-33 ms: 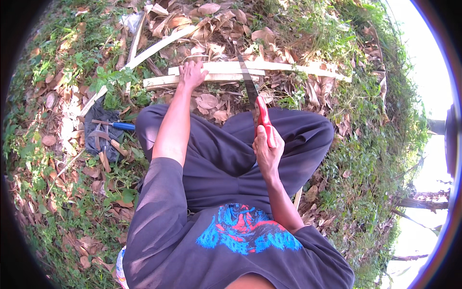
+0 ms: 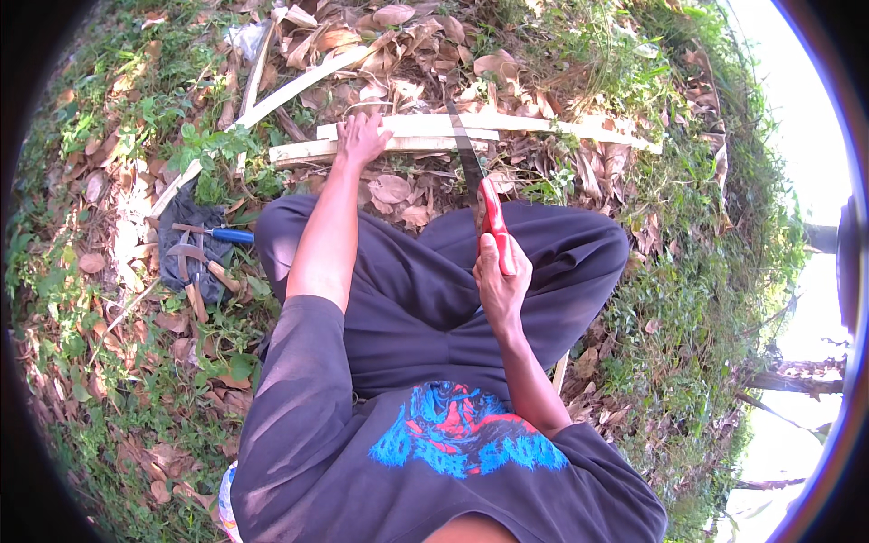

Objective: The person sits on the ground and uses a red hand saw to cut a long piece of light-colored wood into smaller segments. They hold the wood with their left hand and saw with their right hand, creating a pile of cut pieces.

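My left hand point(image 2: 364, 138) bears down on the left part of a long pale wooden strip point(image 2: 561, 129), its fingers curled over the far edge. Under and nearer to me lies a shorter wooden strip point(image 2: 299, 154). In my right hand point(image 2: 501, 279) is the red handle of a handsaw point(image 2: 471, 161), fingers wrapped round it. The dark blade points away from me and crosses the long strip right of my left hand. How deep its teeth sit in the wood I cannot tell.
At my left, a hammer with a blue grip point(image 2: 231, 235) and another wooden-handled tool point(image 2: 217, 271) lie on a dark plastic sheet point(image 2: 195, 213). More wooden strips point(image 2: 303, 83) lie far left among dry leaves point(image 2: 389, 190) and grass. My crossed legs point(image 2: 561, 244) are just below the strips.
The saw and my right hand have shifted very slightly to the left. My left hand and the strips stay where they were.
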Demonstrator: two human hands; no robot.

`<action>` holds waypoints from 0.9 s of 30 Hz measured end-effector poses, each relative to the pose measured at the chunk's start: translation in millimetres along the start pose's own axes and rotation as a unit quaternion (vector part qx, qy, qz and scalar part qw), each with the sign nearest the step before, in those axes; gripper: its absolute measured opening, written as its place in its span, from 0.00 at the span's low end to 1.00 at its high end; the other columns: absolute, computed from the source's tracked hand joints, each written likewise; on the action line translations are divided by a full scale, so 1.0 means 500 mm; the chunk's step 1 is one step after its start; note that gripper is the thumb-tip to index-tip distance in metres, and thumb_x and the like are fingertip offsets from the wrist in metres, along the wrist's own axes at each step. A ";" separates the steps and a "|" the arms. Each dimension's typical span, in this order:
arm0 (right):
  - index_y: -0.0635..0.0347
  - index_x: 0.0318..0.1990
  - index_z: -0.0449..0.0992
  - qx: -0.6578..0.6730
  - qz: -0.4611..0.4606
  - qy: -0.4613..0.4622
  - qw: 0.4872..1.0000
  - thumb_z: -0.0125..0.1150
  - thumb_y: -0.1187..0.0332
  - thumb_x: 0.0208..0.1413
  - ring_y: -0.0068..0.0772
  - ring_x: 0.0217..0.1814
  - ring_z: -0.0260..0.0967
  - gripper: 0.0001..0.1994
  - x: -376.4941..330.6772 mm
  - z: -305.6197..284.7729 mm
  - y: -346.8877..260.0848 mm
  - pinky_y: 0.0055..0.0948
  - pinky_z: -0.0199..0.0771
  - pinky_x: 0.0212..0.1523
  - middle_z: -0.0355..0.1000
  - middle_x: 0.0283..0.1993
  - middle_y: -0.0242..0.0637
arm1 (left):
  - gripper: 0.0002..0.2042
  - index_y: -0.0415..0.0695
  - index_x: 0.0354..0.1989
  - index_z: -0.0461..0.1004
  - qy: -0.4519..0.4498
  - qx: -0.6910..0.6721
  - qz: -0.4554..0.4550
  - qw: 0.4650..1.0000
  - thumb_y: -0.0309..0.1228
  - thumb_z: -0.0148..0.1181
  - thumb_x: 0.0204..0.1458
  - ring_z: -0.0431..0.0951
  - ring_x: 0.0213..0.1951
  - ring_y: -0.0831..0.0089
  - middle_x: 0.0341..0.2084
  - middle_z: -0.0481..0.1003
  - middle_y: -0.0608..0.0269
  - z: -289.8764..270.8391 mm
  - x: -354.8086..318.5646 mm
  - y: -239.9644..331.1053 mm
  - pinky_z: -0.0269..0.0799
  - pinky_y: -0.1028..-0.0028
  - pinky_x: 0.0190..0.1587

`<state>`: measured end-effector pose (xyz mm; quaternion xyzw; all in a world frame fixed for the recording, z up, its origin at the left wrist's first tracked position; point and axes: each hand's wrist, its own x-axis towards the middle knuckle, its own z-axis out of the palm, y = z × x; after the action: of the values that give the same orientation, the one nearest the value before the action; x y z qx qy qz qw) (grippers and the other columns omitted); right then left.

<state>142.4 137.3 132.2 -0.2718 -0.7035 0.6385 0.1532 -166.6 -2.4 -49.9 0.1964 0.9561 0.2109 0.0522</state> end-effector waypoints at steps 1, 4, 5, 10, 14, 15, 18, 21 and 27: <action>0.65 0.31 0.71 -0.016 -0.013 0.005 1.000 0.60 0.65 0.64 0.16 0.18 0.57 0.13 0.003 0.008 0.006 0.23 0.60 0.20 0.64 0.17 0.28 | 0.20 0.48 0.48 0.74 -0.003 -0.005 -0.003 1.000 0.49 0.59 0.54 0.70 0.52 0.53 0.46 0.74 0.50 0.000 0.000 0.002 0.57 0.47 0.59; 0.65 0.29 0.70 -0.085 -0.052 0.012 0.995 0.60 0.65 0.63 0.19 0.18 0.52 0.14 0.019 0.032 0.022 0.27 0.59 0.21 0.62 0.16 0.32 | 0.23 0.49 0.50 0.74 -0.018 0.003 -0.006 1.000 0.53 0.58 0.54 0.70 0.53 0.53 0.47 0.73 0.50 -0.004 -0.002 -0.001 0.57 0.47 0.60; 0.65 0.29 0.70 -0.112 -0.066 0.015 0.991 0.60 0.65 0.63 0.21 0.18 0.51 0.14 0.024 0.037 0.028 0.28 0.59 0.21 0.61 0.16 0.34 | 0.24 0.49 0.51 0.74 -0.024 0.011 -0.006 1.000 0.54 0.57 0.54 0.70 0.53 0.53 0.48 0.73 0.49 -0.007 -0.002 0.006 0.57 0.47 0.60; 0.66 0.28 0.69 -0.110 -0.057 0.010 0.992 0.61 0.65 0.63 0.21 0.18 0.50 0.15 0.021 0.044 0.073 0.29 0.57 0.21 0.59 0.15 0.35 | 0.28 0.49 0.52 0.74 -0.024 0.041 -0.001 0.999 0.59 0.55 0.54 0.70 0.53 0.53 0.47 0.75 0.49 -0.012 -0.001 0.017 0.58 0.47 0.59; 0.66 0.28 0.72 -0.072 -0.010 -0.043 0.996 0.60 0.68 0.62 0.17 0.18 0.56 0.12 0.029 0.040 0.078 0.24 0.60 0.21 0.65 0.16 0.30 | 0.30 0.49 0.52 0.75 -0.014 0.047 0.005 0.999 0.62 0.54 0.53 0.71 0.53 0.53 0.46 0.75 0.49 -0.005 -0.001 0.006 0.58 0.47 0.59; 0.66 0.29 0.73 -0.044 0.023 -0.072 0.996 0.59 0.68 0.61 0.16 0.18 0.58 0.11 0.030 0.044 0.053 0.22 0.61 0.22 0.66 0.16 0.29 | 0.31 0.48 0.52 0.75 -0.012 0.050 0.006 0.999 0.63 0.54 0.53 0.71 0.53 0.53 0.46 0.75 0.49 -0.005 -0.002 0.010 0.58 0.48 0.59; 0.67 0.30 0.74 -0.003 0.090 -0.127 0.988 0.61 0.68 0.59 0.16 0.18 0.62 0.10 0.028 0.054 0.032 0.21 0.63 0.23 0.68 0.17 0.28 | 0.35 0.49 0.52 0.75 -0.025 0.079 -0.012 0.997 0.68 0.52 0.50 0.71 0.53 0.54 0.46 0.76 0.49 -0.019 -0.004 0.036 0.59 0.48 0.59; 0.68 0.28 0.72 -0.100 -0.009 -0.078 0.992 0.64 0.69 0.56 0.20 0.16 0.56 0.11 0.005 0.063 0.051 0.26 0.60 0.21 0.62 0.15 0.33 | 0.38 0.49 0.52 0.76 -0.002 0.078 -0.012 0.997 0.71 0.51 0.48 0.71 0.53 0.54 0.46 0.76 0.49 -0.006 0.004 0.023 0.59 0.48 0.58; 0.65 0.25 0.71 -0.125 -0.053 -0.020 0.991 0.57 0.70 0.61 0.13 0.20 0.56 0.12 0.029 0.053 0.078 0.22 0.57 0.22 0.62 0.16 0.24 | 0.37 0.49 0.49 0.75 -0.006 0.058 0.002 0.998 0.72 0.49 0.48 0.70 0.52 0.54 0.45 0.75 0.51 0.000 0.003 0.020 0.58 0.49 0.56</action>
<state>123.2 125.6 88.2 -0.2386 -0.7939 0.5420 0.1378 -164.7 6.5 -45.6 0.2020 0.9661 0.1542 0.0464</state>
